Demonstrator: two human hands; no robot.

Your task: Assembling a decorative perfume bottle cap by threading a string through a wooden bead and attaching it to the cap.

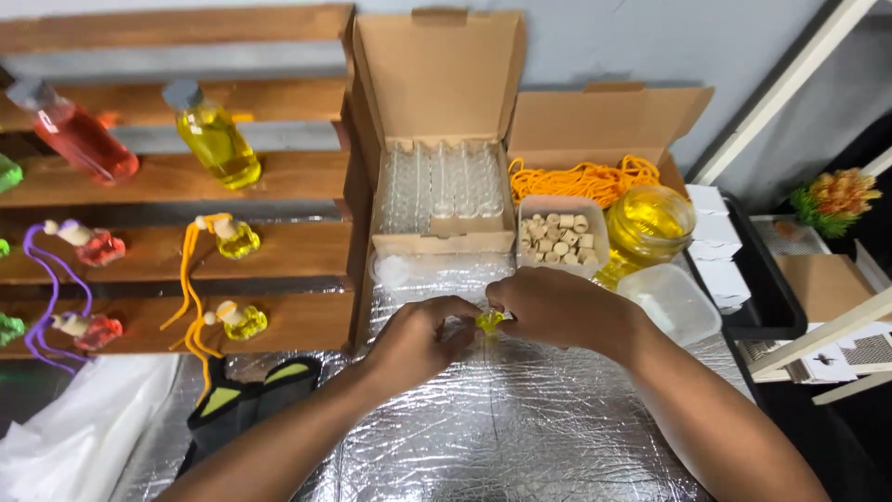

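My left hand (pixel 418 336) and my right hand (pixel 556 305) meet over the silver foil mat (pixel 520 428), both pinching a small glass bottle of yellow liquid (pixel 489 321). Most of the bottle is hidden by my fingers. Just beyond my hands stands an open cardboard box of empty clear bottles (pixel 437 186). To its right are a clear tub of small wooden caps (pixel 559 234) and a glass jar of yellow liquid (pixel 650 223).
An open box of orange cord (pixel 585 178) sits behind the jar. An empty clear plastic tub (pixel 671 299) lies right of my hands. Wooden shelves (pixel 297 251) on the left carry filled red and yellow bottles with cords. White cards lie in a black tray (pixel 753 279).
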